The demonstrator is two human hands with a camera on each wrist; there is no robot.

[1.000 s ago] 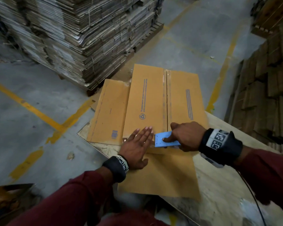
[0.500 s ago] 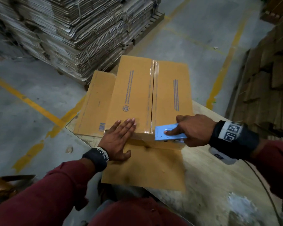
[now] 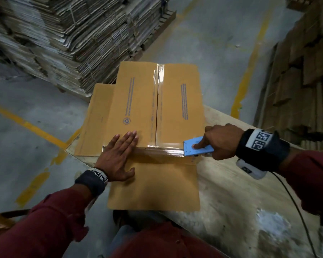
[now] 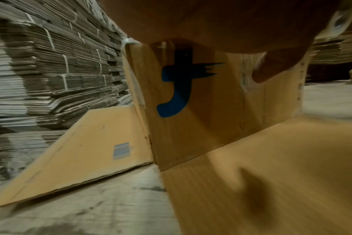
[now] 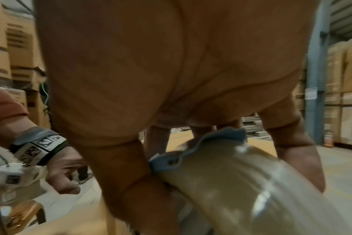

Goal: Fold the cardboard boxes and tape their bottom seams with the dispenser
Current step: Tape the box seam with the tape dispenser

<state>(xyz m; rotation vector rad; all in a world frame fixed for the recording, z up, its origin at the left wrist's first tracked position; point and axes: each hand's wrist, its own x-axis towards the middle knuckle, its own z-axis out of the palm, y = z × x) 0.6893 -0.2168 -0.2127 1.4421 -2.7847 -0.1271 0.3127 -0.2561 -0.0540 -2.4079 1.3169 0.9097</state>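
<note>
Nearest the cam, maroon sleeves (image 3: 45, 226) are reaching out over a worn wooden table (image 3: 240, 211), w/ a black cable trailing off the right wrist unit. A brown bottom flap (image 3: 153, 185) of the cardboard box (image 3: 136, 101) is lying flat toward the person. The left hand (image 3: 118, 155) is lying flat, fingers straight and together, pressing down on the box's near top edge, thumb spread out to the side, gripping nothing. The right hand (image 3: 220, 142) is wrapping its fingers around the blue tape dispenser (image 3: 198, 148), index finger stretched along the top plate; the dispenser is sitting at the box's near right corner, touching the edge. A shiny strip of clear tape (image 3: 157, 149) is running along that near edge btwn the two hands, and another strip is covering the center seam going away from the person. The right wrist cam is showing the tape roll (image 5: 241, 182) up close under the palm, pretty blurry tbh. The left wrist cam is showing the box's front wall w/ a blue logo (image 4: 179, 89) and a side flap w/ a barcode sticking out left. Farther back, a big pallet stack of flat cardboard (image 3: 73, 34) is sitting on the concrete floor w/ yellow lines (image 3: 26, 125), and more stacked cardboard (image 3: 306, 71) is off to the right.
</note>
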